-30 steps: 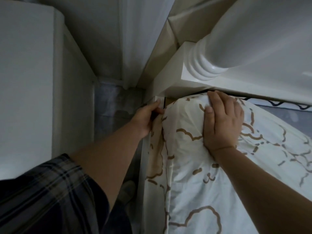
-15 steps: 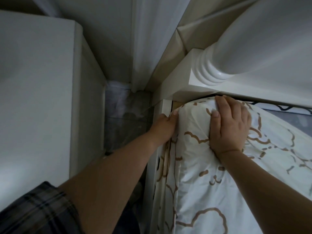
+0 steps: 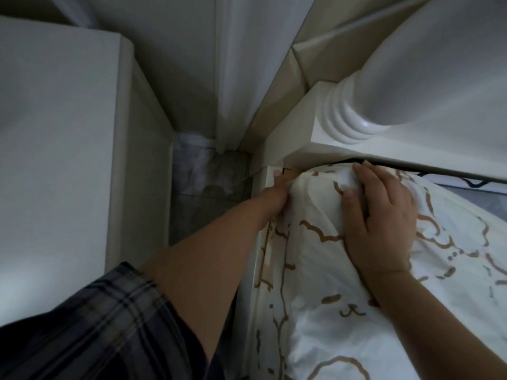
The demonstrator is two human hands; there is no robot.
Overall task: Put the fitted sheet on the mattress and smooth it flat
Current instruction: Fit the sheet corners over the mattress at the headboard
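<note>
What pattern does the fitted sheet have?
The fitted sheet is white with brown outlined cartoon animal shapes, seen in the head view.

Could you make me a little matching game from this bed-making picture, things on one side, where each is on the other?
Things:
1. left hand
2. right hand
3. fitted sheet
4. plaid sleeve

Places:
A. bottom left corner of the picture
B. flat on top of the mattress corner
C. spread over the mattress, white with brown outlines
D. at the mattress's side, by the bed frame

Pairs: 1-D, 2-B, 3-C, 4-A
</note>
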